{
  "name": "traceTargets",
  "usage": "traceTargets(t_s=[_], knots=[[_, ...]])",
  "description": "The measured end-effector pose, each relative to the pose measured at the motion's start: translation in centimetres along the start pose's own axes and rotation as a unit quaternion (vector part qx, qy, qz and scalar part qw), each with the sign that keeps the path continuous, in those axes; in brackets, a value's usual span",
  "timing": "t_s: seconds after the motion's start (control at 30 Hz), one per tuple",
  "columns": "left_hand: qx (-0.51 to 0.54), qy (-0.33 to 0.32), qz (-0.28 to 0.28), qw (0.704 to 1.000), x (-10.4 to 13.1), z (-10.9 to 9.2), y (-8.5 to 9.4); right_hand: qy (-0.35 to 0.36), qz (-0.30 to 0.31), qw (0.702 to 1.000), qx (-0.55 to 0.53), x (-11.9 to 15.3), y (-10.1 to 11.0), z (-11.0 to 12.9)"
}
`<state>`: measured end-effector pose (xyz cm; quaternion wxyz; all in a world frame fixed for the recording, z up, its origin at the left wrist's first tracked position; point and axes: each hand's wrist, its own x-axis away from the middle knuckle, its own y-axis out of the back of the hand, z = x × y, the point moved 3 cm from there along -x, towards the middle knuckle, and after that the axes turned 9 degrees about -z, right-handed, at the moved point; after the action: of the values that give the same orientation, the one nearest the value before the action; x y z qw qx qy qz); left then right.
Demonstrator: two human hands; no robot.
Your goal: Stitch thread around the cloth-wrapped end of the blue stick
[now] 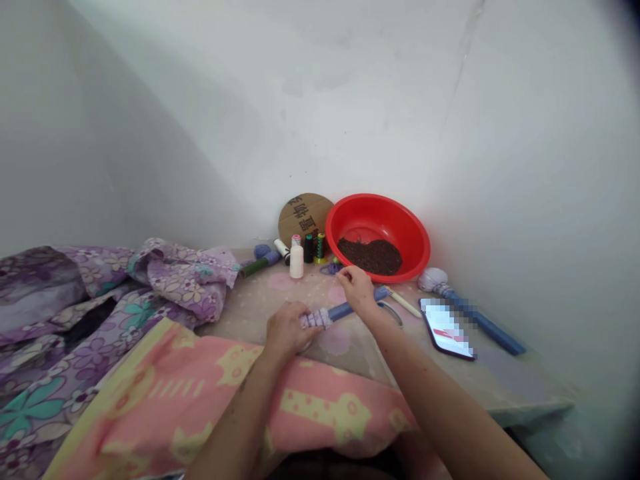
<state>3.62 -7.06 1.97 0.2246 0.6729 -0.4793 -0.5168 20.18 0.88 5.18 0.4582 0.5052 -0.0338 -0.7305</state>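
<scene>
Standing spools [297,263] near red basin [407,235].

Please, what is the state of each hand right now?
Left hand: closed on the wrapped end of the blue stick.
Right hand: fingertips closed together; whether they hold a thread cannot be told.

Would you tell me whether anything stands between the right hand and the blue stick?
Nothing visible does: the right hand is just over the blue stick, whose wrapped end the left hand holds. The red basin and white spool stand beyond it.
</scene>
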Motion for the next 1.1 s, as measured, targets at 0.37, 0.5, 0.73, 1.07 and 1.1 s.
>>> traceTargets(t_s=[0.37, 0.5, 0.73, 1.07, 1.1], knots=[[-0.007, 0.010, 0.007, 1.000, 0.0, 0.0, 0.0, 0.214, 0.281, 0.933, -0.070, 1.9, -0.2, 2.5], [-0.011, 0.008, 0.007, 1.000, 0.0, -0.1, 0.0, 0.218, 0.320, 0.918, -0.084, 2.6, -1.2, 2.5], [-0.012, 0.007, 0.004, 1.000, 0.1, -0.1, 0.0, 0.140, 0.188, 0.970, -0.067, 1.7, -1.1, 1.6], [-0.006, -0.019, -0.016, 1.000, 0.1, 0.3, -0.4, 0.115, 0.129, 0.985, 0.000, 1.6, -1.1, 1.8], [-0.006, -0.024, -0.018, 1.000, 0.1, 0.3, -0.4, 0.116, 0.128, 0.985, 0.002, 1.6, -1.2, 1.7]])
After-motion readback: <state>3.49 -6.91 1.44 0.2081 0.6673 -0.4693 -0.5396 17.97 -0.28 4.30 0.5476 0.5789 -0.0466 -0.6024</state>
